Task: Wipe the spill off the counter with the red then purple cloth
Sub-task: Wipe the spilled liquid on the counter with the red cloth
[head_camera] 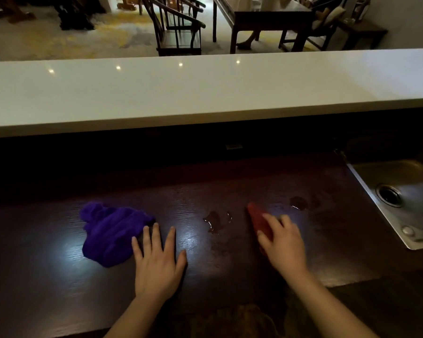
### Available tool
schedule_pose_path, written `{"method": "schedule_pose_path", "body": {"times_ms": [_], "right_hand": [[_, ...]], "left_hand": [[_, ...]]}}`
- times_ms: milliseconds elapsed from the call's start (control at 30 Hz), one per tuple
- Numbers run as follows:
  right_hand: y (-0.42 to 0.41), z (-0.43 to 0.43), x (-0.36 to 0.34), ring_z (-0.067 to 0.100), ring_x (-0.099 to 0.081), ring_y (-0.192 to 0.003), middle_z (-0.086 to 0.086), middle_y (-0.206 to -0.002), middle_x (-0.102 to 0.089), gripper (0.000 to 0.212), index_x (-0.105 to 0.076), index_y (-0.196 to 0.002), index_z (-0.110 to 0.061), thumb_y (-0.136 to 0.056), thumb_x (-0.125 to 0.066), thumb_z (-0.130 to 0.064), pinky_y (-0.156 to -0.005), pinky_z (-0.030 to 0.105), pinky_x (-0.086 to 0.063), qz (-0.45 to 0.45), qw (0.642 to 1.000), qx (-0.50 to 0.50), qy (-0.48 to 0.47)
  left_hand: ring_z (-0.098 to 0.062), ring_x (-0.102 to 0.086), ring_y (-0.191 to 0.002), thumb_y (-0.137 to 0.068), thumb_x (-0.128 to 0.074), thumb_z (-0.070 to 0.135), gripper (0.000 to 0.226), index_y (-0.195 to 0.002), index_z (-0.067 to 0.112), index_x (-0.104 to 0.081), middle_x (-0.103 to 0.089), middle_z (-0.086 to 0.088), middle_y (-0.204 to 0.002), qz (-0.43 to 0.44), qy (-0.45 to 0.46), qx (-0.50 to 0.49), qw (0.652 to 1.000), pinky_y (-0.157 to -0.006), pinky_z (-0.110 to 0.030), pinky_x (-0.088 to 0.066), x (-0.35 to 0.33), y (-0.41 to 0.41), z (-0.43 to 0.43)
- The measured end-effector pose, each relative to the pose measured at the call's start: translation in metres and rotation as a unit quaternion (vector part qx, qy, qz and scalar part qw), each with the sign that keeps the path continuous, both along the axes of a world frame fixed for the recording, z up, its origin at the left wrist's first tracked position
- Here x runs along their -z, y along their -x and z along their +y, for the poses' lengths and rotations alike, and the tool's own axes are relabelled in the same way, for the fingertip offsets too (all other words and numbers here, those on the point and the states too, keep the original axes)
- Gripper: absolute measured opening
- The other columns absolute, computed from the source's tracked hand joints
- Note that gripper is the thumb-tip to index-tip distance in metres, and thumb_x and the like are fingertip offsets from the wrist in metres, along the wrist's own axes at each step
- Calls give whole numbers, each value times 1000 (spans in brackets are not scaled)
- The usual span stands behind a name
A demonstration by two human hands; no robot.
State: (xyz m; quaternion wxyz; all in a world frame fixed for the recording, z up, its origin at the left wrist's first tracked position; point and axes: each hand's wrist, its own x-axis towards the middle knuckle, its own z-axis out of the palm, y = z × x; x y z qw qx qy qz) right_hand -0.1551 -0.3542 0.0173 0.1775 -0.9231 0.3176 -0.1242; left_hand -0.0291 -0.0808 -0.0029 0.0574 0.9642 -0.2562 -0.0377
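On the dark wooden counter (pixel 59 289) a crumpled purple cloth (pixel 110 234) lies at the left. My left hand (pixel 158 262) rests flat on the counter with fingers spread, its little finger touching the purple cloth's right edge. My right hand (pixel 282 245) presses down on a red cloth (pixel 258 219), which is mostly hidden under my fingers. One puddle of the spill (pixel 214 222) lies between my two hands. A second puddle (pixel 298 203) sits just beyond and to the right of the red cloth.
A steel sink (pixel 401 198) with a drain is set into the counter at the right. A raised white bar top (pixel 205 91) runs across behind the counter. Beyond it stand dark wooden chairs (pixel 178 28) and a table (pixel 269 18).
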Motion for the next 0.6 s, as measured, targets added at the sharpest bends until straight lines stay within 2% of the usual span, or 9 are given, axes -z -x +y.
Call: {"method": "schedule_pose_path", "body": {"times_ms": [100, 167, 367, 433, 533, 600], "right_hand": [[-32, -6, -3, 31, -47, -106, 5, -134, -49, 49, -54, -136, -30, -89, -64, -39, -85, 40, -48, 22, 1000, 11, 14], [-35, 7, -1, 32, -46, -106, 3, -142, -47, 44, -57, -133, -31, -90, -64, -37, -88, 42, -48, 11, 1000, -22, 19], [26, 18, 9, 30, -53, -88, 4, -132, -55, 42, -58, -121, -35, -80, -67, -26, -70, 41, -55, -1, 984, -158, 81], [29, -7, 5, 33, -54, -89, 9, -126, -57, 44, -63, -118, -30, -77, -73, -19, -72, 43, -55, 1, 993, -92, 68], [32, -48, -3, 37, -53, -97, 14, -122, -54, 39, -66, -119, -20, -80, -71, -16, -81, 45, -53, -10, 998, 57, 38], [42, -69, -3, 36, -54, -95, 14, -116, -54, 38, -66, -118, -18, -80, -72, -15, -79, 44, -53, -18, 996, 81, 46]], "left_hand": [[-32, 12, -149, -89, -12, 65, 76, -154, 25, -14, -5, -17, -163, 19, -5, -15, 1000, -116, -59, 11, 1, -1, -27], [-31, 17, -148, -89, -11, 67, 78, -155, 26, -10, 1, -16, -164, 22, -14, -7, 1000, -116, -60, 12, 3, -1, -40], [-32, 3, -150, -88, -21, 68, 77, -153, 25, -23, -14, -18, -162, 7, -5, -6, 1000, -118, -59, 4, 4, 0, -44], [-32, -1, -150, -87, -23, 67, 77, -152, 25, -27, -18, -18, -161, 11, 4, -7, 1000, -118, -59, 2, 1, -1, -45], [-32, -2, -150, -85, -20, 68, 79, -152, 25, -27, -18, -17, -161, 15, 1, -9, 1000, -119, -58, 2, -1, 1, -45], [-32, -3, -150, -84, -20, 69, 80, -151, 26, -29, -19, -17, -161, 13, 4, -13, 1000, -119, -58, 1, -1, 0, -45]]}}
